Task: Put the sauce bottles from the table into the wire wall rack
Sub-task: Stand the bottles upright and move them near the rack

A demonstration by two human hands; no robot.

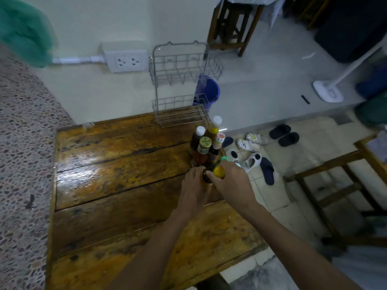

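Note:
Several sauce bottles (pixel 206 143) stand clustered at the right edge of the wooden table (pixel 117 174). My left hand (pixel 193 190) is closed around a dark brown bottle (pixel 206 177) at the near side of the cluster. My right hand (pixel 231 184) grips a bottle with a yellow cap (pixel 218 172); a green cap (pixel 224 158) shows just beyond its fingers. The two-tier wire wall rack (pixel 182 84) hangs on the wall past the table's far edge, and both tiers hold nothing.
A white double socket (pixel 126 60) is on the wall left of the rack. A blue bucket (pixel 209 91) stands behind the rack. Shoes and slippers (pixel 257 151) lie on the floor to the right. A speckled stone counter (pixel 21 143) runs along the left.

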